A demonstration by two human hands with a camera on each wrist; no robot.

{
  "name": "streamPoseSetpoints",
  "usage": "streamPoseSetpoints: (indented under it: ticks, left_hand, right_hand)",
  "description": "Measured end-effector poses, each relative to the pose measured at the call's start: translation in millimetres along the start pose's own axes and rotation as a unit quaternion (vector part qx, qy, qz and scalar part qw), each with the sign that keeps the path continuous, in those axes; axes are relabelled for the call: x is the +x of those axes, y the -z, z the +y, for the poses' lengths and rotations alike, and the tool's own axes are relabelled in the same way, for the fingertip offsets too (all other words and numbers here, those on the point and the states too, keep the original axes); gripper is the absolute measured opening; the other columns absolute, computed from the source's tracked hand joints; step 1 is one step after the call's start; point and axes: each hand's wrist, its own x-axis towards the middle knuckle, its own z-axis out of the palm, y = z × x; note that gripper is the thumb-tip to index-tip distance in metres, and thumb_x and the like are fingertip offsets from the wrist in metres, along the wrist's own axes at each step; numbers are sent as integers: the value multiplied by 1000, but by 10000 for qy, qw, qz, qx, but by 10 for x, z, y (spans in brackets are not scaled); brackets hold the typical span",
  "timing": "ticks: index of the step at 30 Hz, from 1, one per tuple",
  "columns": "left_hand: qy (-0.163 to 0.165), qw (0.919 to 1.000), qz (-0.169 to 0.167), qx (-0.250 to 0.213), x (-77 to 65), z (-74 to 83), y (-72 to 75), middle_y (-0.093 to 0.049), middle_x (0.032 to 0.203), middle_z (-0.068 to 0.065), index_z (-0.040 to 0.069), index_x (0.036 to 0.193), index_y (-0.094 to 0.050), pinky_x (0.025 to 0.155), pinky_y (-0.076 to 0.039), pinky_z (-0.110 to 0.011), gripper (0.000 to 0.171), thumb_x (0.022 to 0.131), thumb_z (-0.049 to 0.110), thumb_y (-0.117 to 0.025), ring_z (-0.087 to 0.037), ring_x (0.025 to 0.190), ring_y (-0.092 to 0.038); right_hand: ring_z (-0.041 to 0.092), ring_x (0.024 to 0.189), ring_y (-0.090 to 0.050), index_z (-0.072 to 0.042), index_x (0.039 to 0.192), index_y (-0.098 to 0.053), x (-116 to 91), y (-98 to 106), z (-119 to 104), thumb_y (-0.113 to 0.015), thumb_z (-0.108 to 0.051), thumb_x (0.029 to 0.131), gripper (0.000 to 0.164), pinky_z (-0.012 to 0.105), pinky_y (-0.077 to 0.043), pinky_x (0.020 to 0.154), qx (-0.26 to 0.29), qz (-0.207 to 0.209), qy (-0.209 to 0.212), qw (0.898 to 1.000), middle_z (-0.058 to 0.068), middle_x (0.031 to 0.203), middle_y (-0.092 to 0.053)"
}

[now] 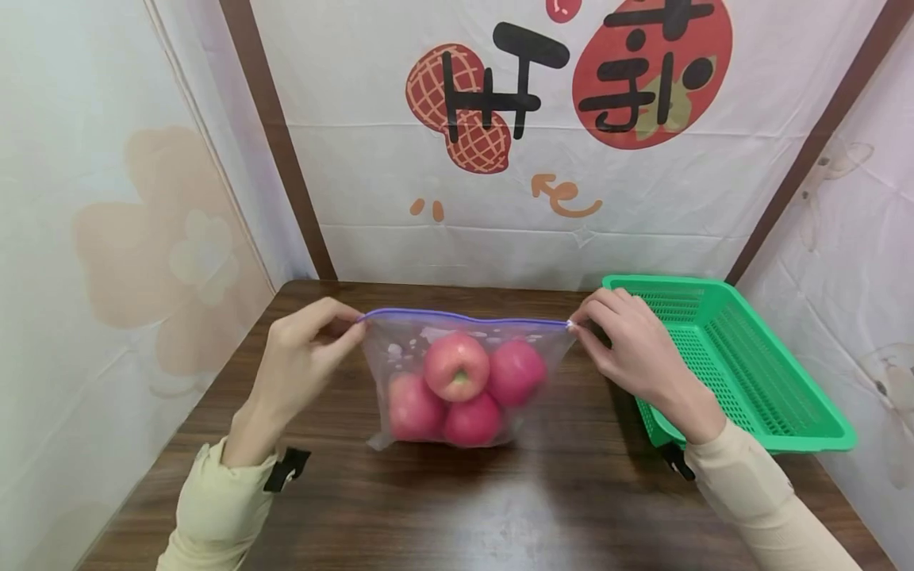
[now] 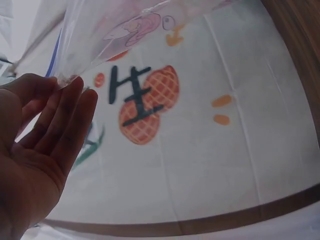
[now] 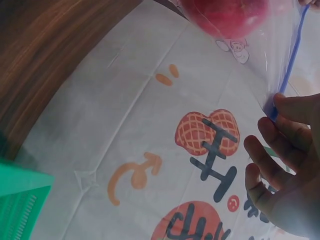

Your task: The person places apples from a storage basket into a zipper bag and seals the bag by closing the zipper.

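Between the two hands hangs a clear zip bag (image 1: 428,333) with a blue zip strip (image 1: 471,319) along its top. Several red apples (image 1: 457,366) fill the bag. My left hand (image 1: 300,365) pinches the bag's top left corner between thumb and fingers. At the top right corner, my right hand (image 1: 635,345) pinches the end of the zip strip. The right wrist view shows the thumb and forefinger of that hand on the blue strip (image 3: 290,65), with an apple (image 3: 227,15) in the bag above. In the left wrist view the bag's plastic (image 2: 95,40) stretches from the fingertips.
A green plastic basket (image 1: 778,381) stands at the right of the brown wooden table (image 1: 457,507), partly behind my right forearm. White printed cloth (image 1: 357,159) hangs at the back, and more cloth walls stand at both sides.
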Motion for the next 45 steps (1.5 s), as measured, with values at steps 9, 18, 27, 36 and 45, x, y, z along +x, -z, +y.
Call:
streamPoseSetpoints:
  ticks: [9,18,27,36,45]
  left_hand:
    - [-81,9999,103,101,227,-430,100,-70,77,-10,0,86,-71,71,-47,-6,8,80,-6,-73,10,75,-57]
    - [-271,9589,-2594,-1117,-715,-533,381,-72,91,5,17,94,-69,79,-53,-15,39,74,-15,-74,-4,85,-68]
    - [-94,9296,-3487,-1186,-1074,-349,310,-66,84,15,24,89,-66,68,-49,-14,36,76,-8,-74,4,78,-59]
    - [1041,8736,-4663,-921,-1202,-235,293,-62,78,18,23,79,-66,65,-49,-21,19,78,7,-75,4,73,-54]
    - [1205,8854,-4487,141,-993,49,382,-66,96,19,27,100,-70,75,-53,-28,20,85,38,-74,3,86,-60]
  right_hand:
    - [27,80,-57,-5,92,-67,310,-322,12,-71,-10,88,7,38,-42,67,-249,372,113,9989,5,89,-63]
    - [13,76,-52,-15,89,-63,-418,-561,-323,-72,-16,85,10,30,-45,69,60,-986,908,9910,-5,83,-57]
    - [13,76,-48,-20,79,-57,-766,-608,-568,-75,-20,80,18,26,-38,61,67,-1612,1518,9752,-9,79,-48]
    - [10,78,-47,-23,79,-58,-969,-741,-743,-77,-31,78,21,24,-39,63,-36,-2622,1434,9543,-12,82,-49]
    - [7,84,-54,-23,94,-66,-813,-715,-767,-79,-24,81,18,26,-49,71,622,-2127,928,9707,-12,90,-57]
